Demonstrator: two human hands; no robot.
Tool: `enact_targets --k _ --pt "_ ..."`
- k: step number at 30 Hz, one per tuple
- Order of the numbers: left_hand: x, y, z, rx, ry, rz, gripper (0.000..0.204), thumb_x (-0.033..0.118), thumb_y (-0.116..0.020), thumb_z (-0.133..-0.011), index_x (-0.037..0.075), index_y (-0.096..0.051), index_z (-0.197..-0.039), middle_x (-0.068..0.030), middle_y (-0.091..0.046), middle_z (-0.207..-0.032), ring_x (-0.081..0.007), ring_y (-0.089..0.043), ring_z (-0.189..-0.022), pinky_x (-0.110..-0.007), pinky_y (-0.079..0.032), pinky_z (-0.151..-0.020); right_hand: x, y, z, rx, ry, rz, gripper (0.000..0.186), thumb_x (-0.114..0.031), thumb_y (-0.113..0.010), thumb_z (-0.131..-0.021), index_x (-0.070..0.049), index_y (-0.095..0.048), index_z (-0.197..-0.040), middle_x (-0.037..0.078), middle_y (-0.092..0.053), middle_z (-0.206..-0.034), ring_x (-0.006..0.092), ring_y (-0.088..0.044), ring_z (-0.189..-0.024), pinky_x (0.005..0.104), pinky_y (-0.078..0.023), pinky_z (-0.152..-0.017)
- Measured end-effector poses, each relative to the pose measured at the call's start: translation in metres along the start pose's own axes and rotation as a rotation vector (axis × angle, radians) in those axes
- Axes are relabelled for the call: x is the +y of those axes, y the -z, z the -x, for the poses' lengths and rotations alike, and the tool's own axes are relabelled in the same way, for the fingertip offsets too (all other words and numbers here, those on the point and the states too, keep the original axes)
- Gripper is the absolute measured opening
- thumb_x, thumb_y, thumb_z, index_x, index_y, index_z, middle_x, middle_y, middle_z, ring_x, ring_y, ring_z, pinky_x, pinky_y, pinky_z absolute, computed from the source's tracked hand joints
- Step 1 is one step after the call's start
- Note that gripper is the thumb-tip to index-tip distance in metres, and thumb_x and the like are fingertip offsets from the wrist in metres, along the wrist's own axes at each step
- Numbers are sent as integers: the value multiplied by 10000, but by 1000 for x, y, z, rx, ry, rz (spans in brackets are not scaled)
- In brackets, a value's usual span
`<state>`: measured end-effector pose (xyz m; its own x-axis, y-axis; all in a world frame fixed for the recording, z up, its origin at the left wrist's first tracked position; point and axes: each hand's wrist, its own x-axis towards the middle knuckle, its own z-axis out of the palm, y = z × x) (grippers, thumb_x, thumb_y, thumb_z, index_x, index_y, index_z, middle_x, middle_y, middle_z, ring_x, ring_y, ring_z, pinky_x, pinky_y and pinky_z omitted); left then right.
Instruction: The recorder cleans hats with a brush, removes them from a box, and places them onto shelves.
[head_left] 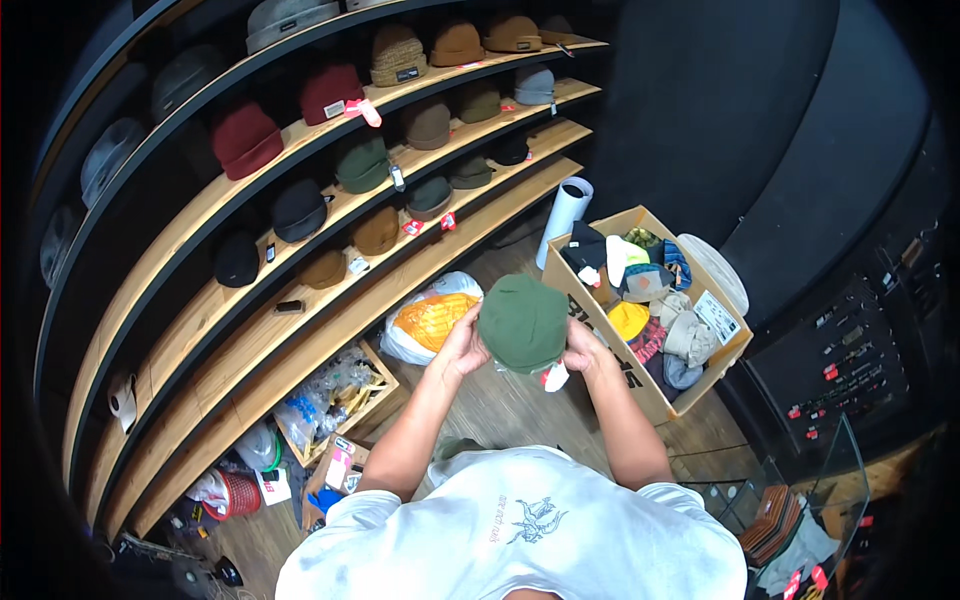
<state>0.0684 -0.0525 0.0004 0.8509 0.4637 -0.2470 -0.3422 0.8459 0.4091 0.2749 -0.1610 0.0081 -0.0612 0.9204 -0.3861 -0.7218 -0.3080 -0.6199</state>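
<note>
A green beanie (pixel 522 322) is held out in front of me between both hands, its crown facing up. My left hand (pixel 466 345) grips its left edge, and my right hand (pixel 580 347) grips its right edge. The fingers of both hands are partly hidden beneath the fabric. A white and red tag (pixel 554 377) hangs from the lower edge near my right hand. Just left of the beanie, on the floor, lies a white plastic bag with an orange bundle (pixel 437 320). Right of my hands stands a cardboard box (pixel 622 370) filled with assorted caps and hats.
Curved wooden shelves (pixel 400 280) at the left carry rows of beanies, among them a maroon beanie (pixel 245 140). Below them sit a wooden crate (pixel 385 385) of plastic wrapping and a red basket (pixel 240 494). A white roll (pixel 563 220) stands behind the box; a glass case (pixel 845 490) is at lower right.
</note>
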Motion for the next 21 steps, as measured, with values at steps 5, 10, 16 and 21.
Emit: enact_targets --k 5,10,16,21 --pt "8 34 -21 92 -40 94 465 367 -454 -1019 16 -485 -1323 -150 -594 -1274 -260 -597 -1160 -436 -503 -995 3 -3 -32 -9 16 -126 419 -302 -473 -1014 16 -533 -1280 167 -606 -1259 249 -632 -1099 410 -539 -939" --pt "28 13 -13 118 -55 178 504 391 -456 -1014 -16 -481 -1311 -171 -582 -1283 -285 -606 -1147 -405 -504 -1000 1 -3 -62 42 49 -256 381 -269 -497 -1002 37 -562 -1220 181 -636 -1191 274 -656 -1035 453 -550 -909" --pt "67 50 -36 24 8 175 377 286 -450 -1013 -45 -554 -1159 -157 -672 -1084 -250 -677 -977 -373 -561 -908 -19 8 -111 18 66 -254 416 -301 -362 -1048 8 -507 -1286 167 -622 -1216 260 -627 -1093 456 -540 -922" --pt "113 56 -74 42 -57 198 303 203 -431 -1013 -32 -558 -1155 -156 -669 -1097 -257 -681 -967 -370 -583 -869 -36 -3 -147 152 146 -179 412 -310 -299 -1058 -41 -468 -1322 150 -595 -1257 256 -611 -1100 436 -527 -931"
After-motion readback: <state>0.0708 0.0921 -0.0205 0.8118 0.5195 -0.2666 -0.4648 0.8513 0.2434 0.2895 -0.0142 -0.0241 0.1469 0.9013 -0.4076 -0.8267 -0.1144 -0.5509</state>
